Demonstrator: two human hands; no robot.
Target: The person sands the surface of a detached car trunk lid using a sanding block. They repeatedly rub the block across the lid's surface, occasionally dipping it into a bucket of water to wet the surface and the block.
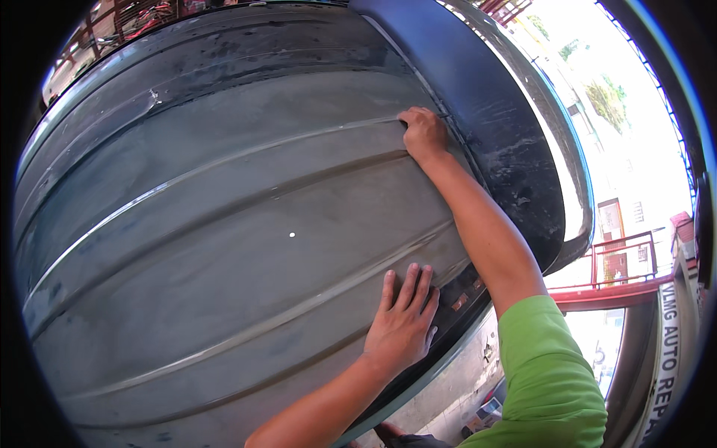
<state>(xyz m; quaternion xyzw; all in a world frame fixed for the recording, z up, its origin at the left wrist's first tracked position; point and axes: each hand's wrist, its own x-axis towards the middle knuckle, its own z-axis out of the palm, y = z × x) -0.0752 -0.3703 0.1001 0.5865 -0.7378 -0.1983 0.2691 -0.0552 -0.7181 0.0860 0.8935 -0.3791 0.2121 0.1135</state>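
A vehicle's grey, ribbed roof panel [246,231] with a dull, patchy surface fills most of the view. My left hand [402,321] lies flat on it near the close edge, fingers spread, holding nothing. Farther off, my right hand [424,136] presses on the panel at the end of a raised rib, beside the seam with the dark windshield [478,97]. Its fingers are curled in, and whatever may be under them is hidden. A small white spot [292,235] shows on the panel's middle.
The roof's near edge has a dark channel with rusty patches [461,301]. Red metal railing [620,261] and a lettered sign [665,351] stand to the right. Beyond the far edge are red bars and clutter [131,22]. Concrete ground [448,396] shows below.
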